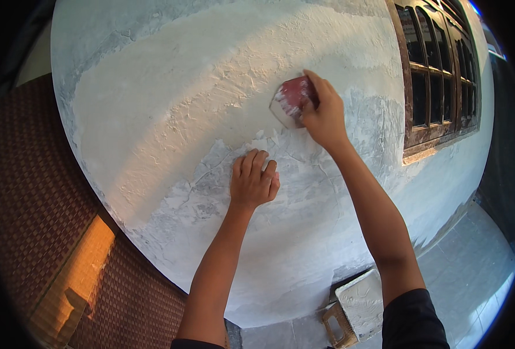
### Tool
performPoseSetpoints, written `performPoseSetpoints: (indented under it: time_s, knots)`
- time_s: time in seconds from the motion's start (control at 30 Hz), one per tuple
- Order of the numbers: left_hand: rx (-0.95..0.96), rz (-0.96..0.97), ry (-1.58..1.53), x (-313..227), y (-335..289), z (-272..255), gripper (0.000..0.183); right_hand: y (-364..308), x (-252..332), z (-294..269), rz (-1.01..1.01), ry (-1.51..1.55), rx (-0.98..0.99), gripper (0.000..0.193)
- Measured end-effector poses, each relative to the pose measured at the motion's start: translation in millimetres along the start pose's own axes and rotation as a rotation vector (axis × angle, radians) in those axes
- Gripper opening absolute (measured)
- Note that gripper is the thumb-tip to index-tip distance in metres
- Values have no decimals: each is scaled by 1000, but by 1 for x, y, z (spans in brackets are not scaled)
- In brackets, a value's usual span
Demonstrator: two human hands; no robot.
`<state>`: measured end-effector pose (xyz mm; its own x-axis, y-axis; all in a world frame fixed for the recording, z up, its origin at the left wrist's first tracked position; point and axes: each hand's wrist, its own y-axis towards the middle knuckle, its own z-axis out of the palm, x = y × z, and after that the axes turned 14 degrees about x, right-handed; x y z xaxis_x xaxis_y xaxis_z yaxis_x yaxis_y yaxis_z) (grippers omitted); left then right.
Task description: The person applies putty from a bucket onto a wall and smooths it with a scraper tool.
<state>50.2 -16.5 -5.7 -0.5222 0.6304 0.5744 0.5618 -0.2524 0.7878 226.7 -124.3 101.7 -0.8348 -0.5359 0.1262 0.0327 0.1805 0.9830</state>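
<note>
A putty scraper (295, 96), red with white smears and a pale lower part, is pinched between the thumb and fingers of my right hand (325, 113). Its blade meets the plastered wall (147, 81) along the lower border of the cream coat. My left hand (253, 179) rests against the grey, patchy area of the wall, lower and to the left. Its fingers are loosely bent and slightly apart, and I see nothing in them. Rough ridges of cream putty (222, 84) run diagonally up to the right. Thin cracks show around my left hand.
A brown wooden window (412, 139) with dark panes is set in the wall at upper right. Below right, a putty-covered white container (362, 296) sits by a brown stool (336, 326) on grey floor tiles (455, 262). Brown woven matting (42, 174) stands along the left.
</note>
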Motion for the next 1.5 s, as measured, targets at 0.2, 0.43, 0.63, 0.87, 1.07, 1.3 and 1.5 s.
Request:
performPoseSetpoints:
  time_s: [0.2,0.43,0.63,0.87,1.07,1.3,1.5]
  knots:
    - [4,-3,12,2,-2,1,25,12,5,-13,77,76,-140,54]
    - [4,-1,7,0,-1,0,26,20,-11,-18,92,-20,-174,52]
    - [16,-1,-9,2,-3,1,27,13,10,-1,43,-20,-41,52]
    - [11,6,13,2,-4,1,27,7,8,-3,43,43,-161,52]
    - [-2,-1,1,0,0,1,25,6,-15,-5,198,-31,-246,54]
    - [9,-3,0,3,-4,0,26,-9,16,5,81,30,-46,55]
    - [21,-1,-1,2,-2,1,27,-19,-23,-18,227,-4,-244,51]
